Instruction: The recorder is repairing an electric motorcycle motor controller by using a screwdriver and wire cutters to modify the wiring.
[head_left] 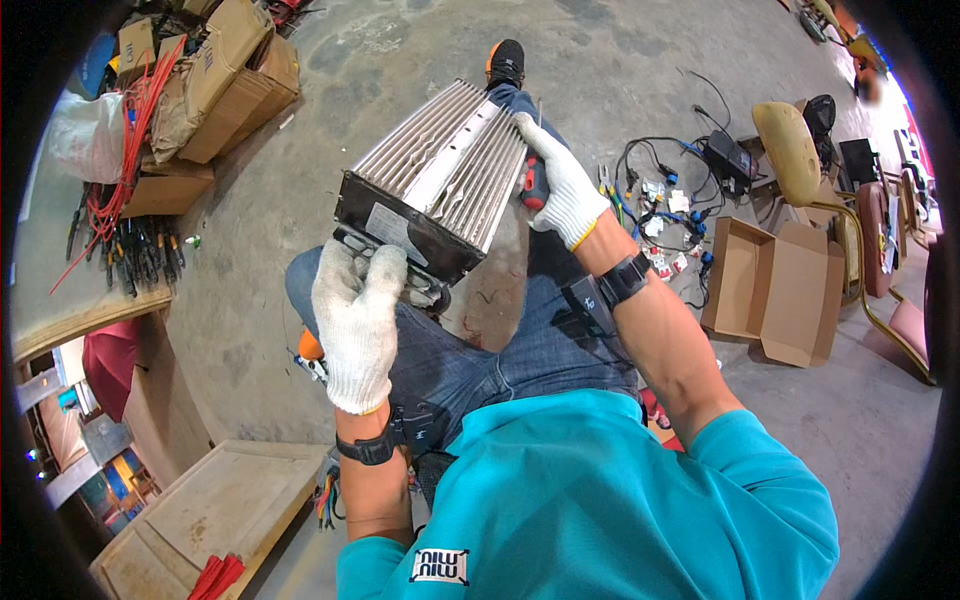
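A silver finned metal housing [430,160] with a dark end plate [398,228] and a pale label is held tilted above my lap. My left hand [358,310], in a white knit glove, is closed at the near end, fingers on dark parts [422,292] under the plate that I cannot make out clearly. My right hand [568,190], gloved too, grips the housing's far right side with its thumb up along the fins, and also holds a red-and-black handled screwdriver [535,185]. The undersides of both grips are hidden.
Cardboard boxes [235,80] and red cables [140,130] lie at upper left. At right are coiled cables [650,160], small parts, an open carton [770,300] and chairs [790,150]. A wooden board [200,510] is at lower left. An orange-handled tool [310,345] lies by my left knee.
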